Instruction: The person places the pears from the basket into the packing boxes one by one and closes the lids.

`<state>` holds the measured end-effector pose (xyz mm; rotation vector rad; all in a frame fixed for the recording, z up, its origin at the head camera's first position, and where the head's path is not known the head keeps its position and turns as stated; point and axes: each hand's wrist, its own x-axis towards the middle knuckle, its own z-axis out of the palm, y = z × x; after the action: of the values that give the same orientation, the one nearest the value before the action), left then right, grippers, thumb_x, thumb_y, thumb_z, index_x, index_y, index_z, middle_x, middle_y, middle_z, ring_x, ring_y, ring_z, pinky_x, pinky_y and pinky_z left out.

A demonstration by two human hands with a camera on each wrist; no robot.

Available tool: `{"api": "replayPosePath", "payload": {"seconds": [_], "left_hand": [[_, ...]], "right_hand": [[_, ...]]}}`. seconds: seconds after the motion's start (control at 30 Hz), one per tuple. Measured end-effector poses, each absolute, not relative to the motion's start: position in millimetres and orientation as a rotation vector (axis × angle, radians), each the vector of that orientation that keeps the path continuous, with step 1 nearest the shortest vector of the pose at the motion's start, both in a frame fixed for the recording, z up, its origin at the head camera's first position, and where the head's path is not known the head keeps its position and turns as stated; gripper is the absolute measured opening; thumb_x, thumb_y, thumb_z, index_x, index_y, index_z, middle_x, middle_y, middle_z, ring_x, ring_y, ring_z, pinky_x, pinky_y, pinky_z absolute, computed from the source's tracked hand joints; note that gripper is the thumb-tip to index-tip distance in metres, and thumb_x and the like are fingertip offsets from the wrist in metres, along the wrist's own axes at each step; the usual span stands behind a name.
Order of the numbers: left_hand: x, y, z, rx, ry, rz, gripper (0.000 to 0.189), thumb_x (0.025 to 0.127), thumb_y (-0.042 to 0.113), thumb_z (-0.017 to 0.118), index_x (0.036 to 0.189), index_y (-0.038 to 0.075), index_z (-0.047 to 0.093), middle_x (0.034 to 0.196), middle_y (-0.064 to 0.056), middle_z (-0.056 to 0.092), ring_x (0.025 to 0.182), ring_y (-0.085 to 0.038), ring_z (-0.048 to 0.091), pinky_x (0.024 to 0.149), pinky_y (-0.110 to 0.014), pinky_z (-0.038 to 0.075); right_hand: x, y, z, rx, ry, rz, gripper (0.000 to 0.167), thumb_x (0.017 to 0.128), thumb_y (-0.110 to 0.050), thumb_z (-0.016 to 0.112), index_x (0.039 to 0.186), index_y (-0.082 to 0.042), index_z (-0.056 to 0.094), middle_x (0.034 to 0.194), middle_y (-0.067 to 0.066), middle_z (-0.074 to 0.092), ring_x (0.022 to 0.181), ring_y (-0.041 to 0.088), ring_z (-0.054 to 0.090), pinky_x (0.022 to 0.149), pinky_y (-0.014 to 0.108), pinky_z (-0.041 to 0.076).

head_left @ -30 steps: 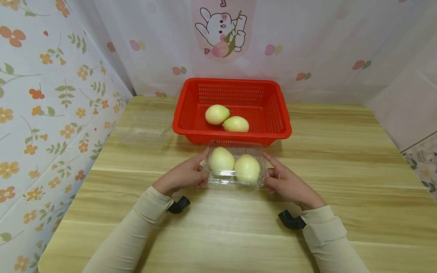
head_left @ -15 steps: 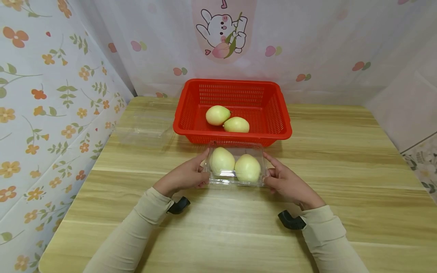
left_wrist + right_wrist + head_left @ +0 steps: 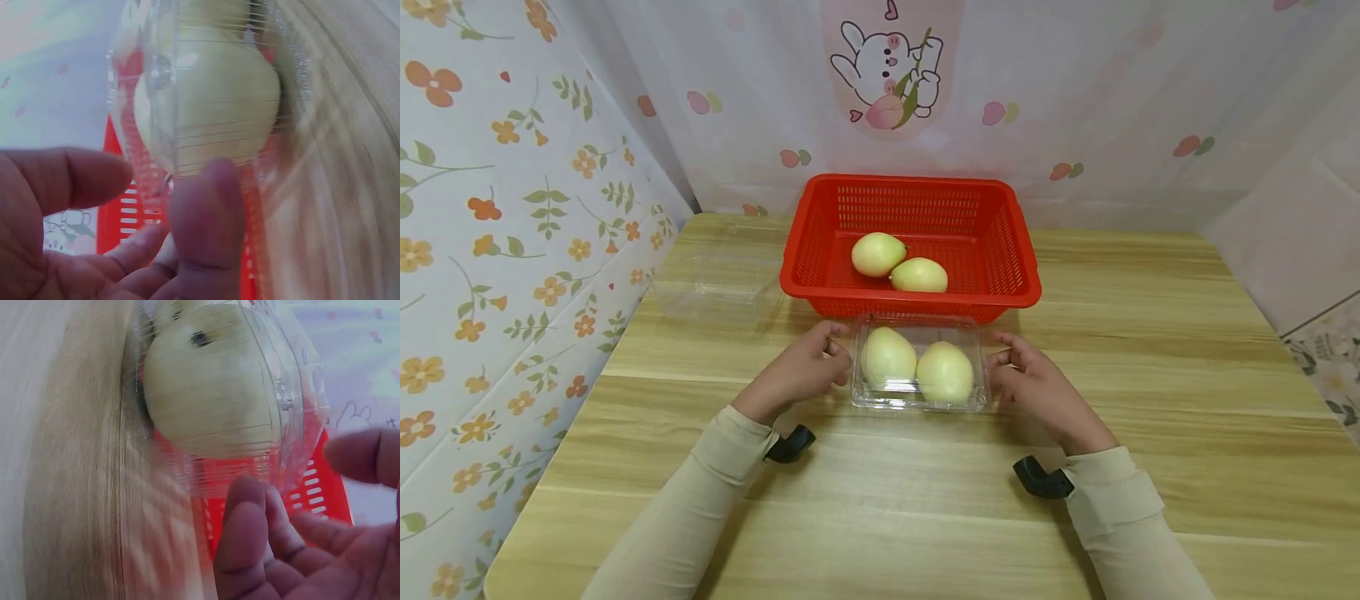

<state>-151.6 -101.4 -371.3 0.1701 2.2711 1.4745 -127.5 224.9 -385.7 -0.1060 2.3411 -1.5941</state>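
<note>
A clear plastic clamshell box (image 3: 973,333) sits on the table in front of the red basket, its lid down. Two pale yellow pears (image 3: 889,358) lie side by side inside it. My left hand (image 3: 793,371) is beside the box's left end, fingers loosely bent and holding nothing. At the opposite end, my right hand (image 3: 1041,387) is likewise relaxed, with a small gap to the plastic. Both wrist views show thumb and fingers spread apart near the box ends, with a pear (image 3: 212,100) behind the clear wall in the left wrist view.
Just behind the box stands a red plastic basket (image 3: 1022,292) with two more pears (image 3: 878,254) in it. An open clear plastic container (image 3: 715,292) lies at the back left of the wooden table (image 3: 880,517). Printed curtains hang behind and to the left.
Both hands gripped the ends of the box in the earlier frames. Now they have let go and drawn slightly outward, while the box stays in nearly the same place.
</note>
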Motion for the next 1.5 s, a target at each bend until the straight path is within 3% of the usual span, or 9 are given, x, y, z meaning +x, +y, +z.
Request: {"api": "replayPosePath", "payload": {"seconds": [0.13,0.23,0.5,1.0,1.5], "left_hand": [[-157.0,-99.6,-374.0,0.133,2.285,1.499,0.053,0.094,0.008,0.051,0.145,-0.001,0.039,0.096,-0.016,0.06,0.078,-0.025,0.064,0.07,-0.036,0.055],[-160.5,-98.0,-376.9,0.116,2.267,1.52,0.05,0.094,0.004,0.051,0.142,-0.004,0.044,0.093,-0.014,0.06,0.076,-0.021,0.064,0.071,-0.034,0.057],[-161.9,-94.0,-378.7,0.091,2.232,1.54,0.041,0.094,0.0,0.05,0.133,-0.009,0.051,0.087,-0.011,0.057,0.07,-0.018,0.059,0.067,-0.029,0.056],[-159.0,-88.9,-376.2,0.136,2.258,1.526,0.037,0.092,0.0,0.051,0.129,-0.009,0.052,0.085,-0.013,0.061,0.064,-0.021,0.061,0.059,-0.028,0.052],[-154.5,-79.2,-375.0,0.155,2.244,1.519,0.036,0.092,0.001,0.052,0.128,-0.007,0.052,0.087,-0.013,0.063,0.067,-0.023,0.063,0.061,-0.032,0.054]], "right_hand": [[-132.4,223.0,-385.9,-0.035,2.352,-1.617,0.053,0.097,-0.01,0.049,0.147,0.002,0.035,0.114,0.022,0.057,0.087,0.024,0.058,0.072,0.037,0.055],[-136.8,221.2,-388.2,0.014,2.345,-1.619,0.048,0.099,-0.013,0.05,0.143,0.003,0.041,0.107,0.018,0.057,0.083,0.022,0.058,0.07,0.035,0.056],[-143.4,217.4,-391.4,0.049,2.25,-1.697,0.042,0.098,-0.005,0.048,0.137,0.009,0.042,0.091,0.011,0.053,0.072,0.015,0.055,0.058,0.027,0.053],[-138.5,220.2,-386.0,0.018,2.282,-1.693,0.04,0.097,-0.002,0.047,0.135,0.01,0.043,0.092,0.012,0.053,0.07,0.015,0.054,0.059,0.029,0.053],[-132.7,232.2,-382.3,0.008,2.302,-1.673,0.04,0.097,-0.004,0.048,0.135,0.009,0.044,0.096,0.012,0.054,0.073,0.016,0.054,0.06,0.032,0.054]]}}
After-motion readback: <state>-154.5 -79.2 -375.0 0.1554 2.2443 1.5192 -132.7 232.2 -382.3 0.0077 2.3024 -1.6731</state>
